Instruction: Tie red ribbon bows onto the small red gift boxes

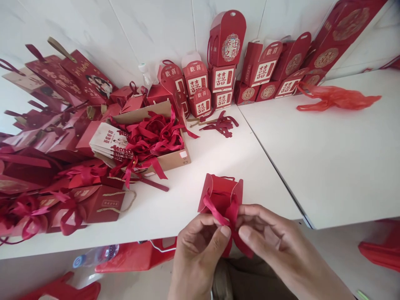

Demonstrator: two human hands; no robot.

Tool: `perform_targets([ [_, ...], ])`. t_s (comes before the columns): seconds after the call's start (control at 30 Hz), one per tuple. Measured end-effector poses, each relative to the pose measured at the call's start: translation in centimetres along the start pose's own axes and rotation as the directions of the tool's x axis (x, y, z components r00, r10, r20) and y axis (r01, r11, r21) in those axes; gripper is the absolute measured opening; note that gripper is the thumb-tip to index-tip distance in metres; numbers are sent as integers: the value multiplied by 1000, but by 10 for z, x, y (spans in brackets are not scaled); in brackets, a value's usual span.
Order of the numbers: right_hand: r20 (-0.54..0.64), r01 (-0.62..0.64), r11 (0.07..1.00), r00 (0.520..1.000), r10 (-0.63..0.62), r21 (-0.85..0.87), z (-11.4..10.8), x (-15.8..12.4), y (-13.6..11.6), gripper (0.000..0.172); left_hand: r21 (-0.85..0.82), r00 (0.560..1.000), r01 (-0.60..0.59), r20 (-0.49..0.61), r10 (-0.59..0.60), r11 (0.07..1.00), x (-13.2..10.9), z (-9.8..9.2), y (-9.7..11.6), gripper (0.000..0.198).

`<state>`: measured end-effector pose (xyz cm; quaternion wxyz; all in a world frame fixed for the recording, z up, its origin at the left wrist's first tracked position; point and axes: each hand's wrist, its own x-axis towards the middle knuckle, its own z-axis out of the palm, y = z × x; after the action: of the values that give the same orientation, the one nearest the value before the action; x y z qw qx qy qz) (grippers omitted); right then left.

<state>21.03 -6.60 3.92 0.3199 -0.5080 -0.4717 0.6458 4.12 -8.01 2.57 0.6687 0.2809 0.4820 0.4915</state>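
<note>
A small red paper gift box (222, 192) rests at the near edge of the white table (203, 166), its flaps upright. A red ribbon (226, 214) crosses its front. My left hand (200, 250) pinches the ribbon's left part between thumb and forefinger. My right hand (275, 246) pinches the ribbon's right part, thumb pressed against the fingers. Both hands sit just in front of the box, below the table's edge.
A cardboard box (170, 160) full of red ribbons and printed cards stands at the left centre. Piles of red gift bags fill the left side. Stacked red boxes (221, 79) line the wall. A red plastic bag (337, 98) lies on the right table. A water bottle (95, 255) lies below.
</note>
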Motion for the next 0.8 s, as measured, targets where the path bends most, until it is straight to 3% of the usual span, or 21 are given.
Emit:
perform_targets([
  [0.07,23,39,997,999,-38,-61,2,-5,2,32,-33,1000,3,-16,-3,999,0,0,0,15],
  [0.17,-35,62,979,997,-70,-193,4,-10,5,21,-102,999,25,-25,-28,994,-2,3,2,21],
  [0.37,-78,112,936,986,-146,-334,4,-9,7,25,-105,991,131,44,-127,986,-4,5,8,24],
  [0.5,-61,63,972,995,-79,-227,8,-10,5,25,-80,989,148,33,-146,986,-7,10,12,25],
  [0.63,-133,17,991,991,-34,-129,14,-13,-2,34,-97,990,138,-4,-139,986,-8,12,15,26],
  [0.8,-130,-2,996,991,14,88,19,-9,-3,31,-53,975,222,28,-221,974,-6,8,12,33],
])
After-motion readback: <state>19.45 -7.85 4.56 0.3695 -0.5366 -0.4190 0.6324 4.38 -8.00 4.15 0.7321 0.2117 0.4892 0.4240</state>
